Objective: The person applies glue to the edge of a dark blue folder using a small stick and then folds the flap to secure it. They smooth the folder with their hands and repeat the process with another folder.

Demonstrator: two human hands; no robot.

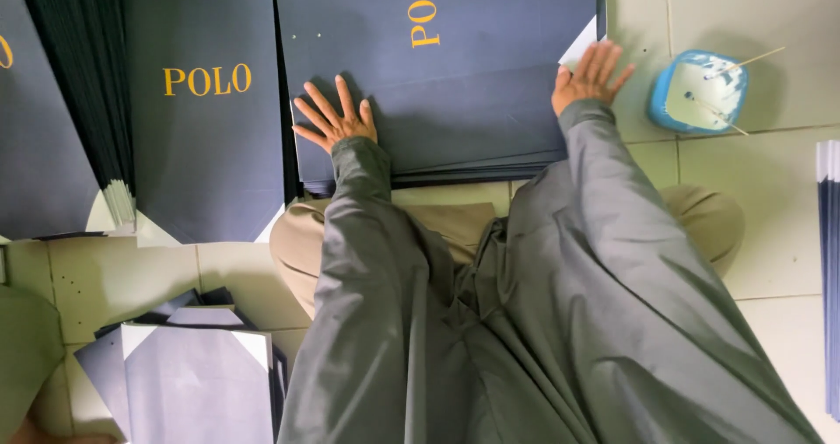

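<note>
A stack of dark navy paper sheets (455, 68) with gold lettering lies flat on the tiled floor (787, 190), directly in front of a kneeling person in a grey long-sleeved garment and tan trousers. Both hands press down on the top sheet: the left hand (337, 120) rests near the stack's lower left part, fingers spread wide and palm down, grasping nothing; the right hand (591, 76) lies flat at the stack's right edge, fingers fanned open, touching the spot where a white corner (579, 46) of paper shows from under the navy face. The layered edges of the stack show along its near side, just above the person's knees. To the left, just beside the stack, a second navy sheet (206, 103) with gold lettering lies on the floor, and left of that a thick bundle of folded sheets (79, 85) runs on edge in a dark band, with another navy piece (35, 129) at the frame's far left. To the right of the right hand, near but apart from the stack, stands a small blue tub (698, 92) of white paste with thin sticks (744, 62) resting in it. At lower left, a pile of folded bags (197, 374) shows grey-blue faces and white triangular flaps. Along the far right edge, more sheet edges (829, 269) stand in a narrow strip.
</note>
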